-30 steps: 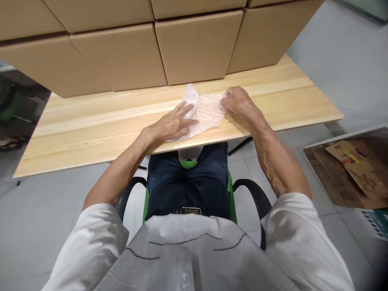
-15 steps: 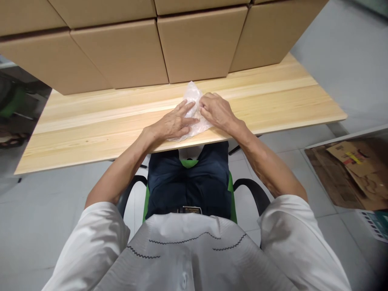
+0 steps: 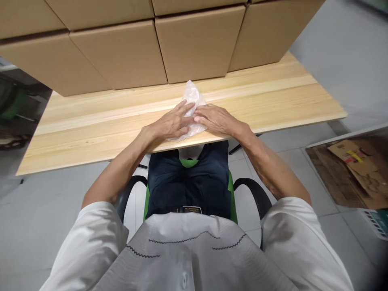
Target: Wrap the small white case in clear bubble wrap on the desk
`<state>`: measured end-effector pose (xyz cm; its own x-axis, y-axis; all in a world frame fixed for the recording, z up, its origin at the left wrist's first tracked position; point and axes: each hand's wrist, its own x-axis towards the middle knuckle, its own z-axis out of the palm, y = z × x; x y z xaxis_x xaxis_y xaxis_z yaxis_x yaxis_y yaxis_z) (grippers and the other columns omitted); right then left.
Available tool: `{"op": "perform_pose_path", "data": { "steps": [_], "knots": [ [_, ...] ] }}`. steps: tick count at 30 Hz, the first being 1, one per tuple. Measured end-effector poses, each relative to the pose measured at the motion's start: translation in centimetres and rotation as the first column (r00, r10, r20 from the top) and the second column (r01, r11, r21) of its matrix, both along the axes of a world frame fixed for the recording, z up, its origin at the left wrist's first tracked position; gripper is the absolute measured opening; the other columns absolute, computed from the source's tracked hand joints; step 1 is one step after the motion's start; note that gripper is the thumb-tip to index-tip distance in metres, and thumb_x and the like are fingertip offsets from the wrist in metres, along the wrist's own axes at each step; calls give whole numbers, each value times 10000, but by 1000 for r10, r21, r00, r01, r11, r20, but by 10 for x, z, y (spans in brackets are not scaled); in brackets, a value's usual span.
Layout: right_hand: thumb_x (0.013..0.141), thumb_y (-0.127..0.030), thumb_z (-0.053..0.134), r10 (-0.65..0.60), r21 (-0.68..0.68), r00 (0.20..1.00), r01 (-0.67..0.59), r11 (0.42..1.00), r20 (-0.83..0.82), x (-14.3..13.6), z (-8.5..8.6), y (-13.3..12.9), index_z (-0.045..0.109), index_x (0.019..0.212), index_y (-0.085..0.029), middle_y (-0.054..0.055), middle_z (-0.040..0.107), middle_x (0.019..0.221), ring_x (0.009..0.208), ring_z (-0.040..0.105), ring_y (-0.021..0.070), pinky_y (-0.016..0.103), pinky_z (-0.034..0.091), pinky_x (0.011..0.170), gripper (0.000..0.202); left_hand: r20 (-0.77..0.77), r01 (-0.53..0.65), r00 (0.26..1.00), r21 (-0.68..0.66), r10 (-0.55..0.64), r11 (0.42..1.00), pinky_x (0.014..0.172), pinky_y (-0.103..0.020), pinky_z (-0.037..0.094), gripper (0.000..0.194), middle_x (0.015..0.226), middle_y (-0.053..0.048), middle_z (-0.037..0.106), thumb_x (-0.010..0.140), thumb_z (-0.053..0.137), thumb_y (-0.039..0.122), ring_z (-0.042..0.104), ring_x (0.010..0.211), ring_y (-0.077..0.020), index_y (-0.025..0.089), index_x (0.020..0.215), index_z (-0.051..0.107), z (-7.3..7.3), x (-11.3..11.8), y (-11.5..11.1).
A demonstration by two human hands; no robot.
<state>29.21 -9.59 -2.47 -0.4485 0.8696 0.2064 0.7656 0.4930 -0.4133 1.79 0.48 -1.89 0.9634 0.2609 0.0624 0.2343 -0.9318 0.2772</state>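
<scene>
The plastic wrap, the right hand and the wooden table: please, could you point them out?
Plastic wrap (image 3: 192, 93), head view, its far part.
Right hand (image 3: 218, 118), head view, back of the hand.
Wooden table (image 3: 273, 99), head view, bare top surface.

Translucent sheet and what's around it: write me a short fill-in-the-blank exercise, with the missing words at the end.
1. The left hand and the right hand both touch a translucent sheet made of ____.
2. The sheet lies on a table whose top shows pale ____ grain.
3. Beyond the hands, the big stacked boxes are made of brown ____.
4. The colour of the chair seat is ____.

Missing words: plastic; wood; cardboard; green.
</scene>
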Motion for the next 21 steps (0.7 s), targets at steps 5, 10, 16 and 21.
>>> {"op": "perform_pose_path", "data": {
  "steps": [5, 10, 16, 21],
  "knots": [
    [1152, -669, 609, 90, -46, 996, -91, 995, -26, 17, -3, -5, 691, 1712, -154, 234, 649, 1832, 1707, 596, 458, 646, 439, 1435, 766, -36, 16, 999, -6, -17, 1000, 1582, -730, 159, 759, 2042, -179, 354, 1229, 445, 712, 254, 1937, -448, 236, 1783, 650, 5, -1, 3],
    [1037, -510, 716, 144, -45, 990, -144, 989, 0, 23, -6, -11, 585, 1804, -116, 266, 581, 1885, 1752, 548, 488, 698, 393, 1457, 872, -32, 7, 999, -27, -8, 1000, 1592, -677, 168, 793, 2040, -164, 367, 1220, 486, 717, 206, 1951, -430, 237, 1847, 558, 7, -3, 4],
    [951, -237, 630, 88, 51, 995, -91, 995, 49, 20, -6, -23, 609, 1786, -158, 226, 673, 1816, 1680, 637, 435, 690, 410, 1432, 838, -75, -19, 997, -29, 17, 999, 1586, -680, 193, 786, 2044, -166, 355, 1223, 480, 729, 156, 1958, -447, 216, 1806, 603, 13, 0, -1],
    [978, -194, 606, 46, 118, 992, -60, 991, 117, 14, -6, -25, 771, 1608, -158, 228, 778, 1685, 1570, 728, 428, 636, 533, 1341, 652, -79, -33, 996, -32, 30, 999, 1587, -679, 207, 703, 2033, -152, 385, 1199, 564, 632, 156, 1957, -447, 203, 1746, 675, 19, 3, -3]
  ]
}}
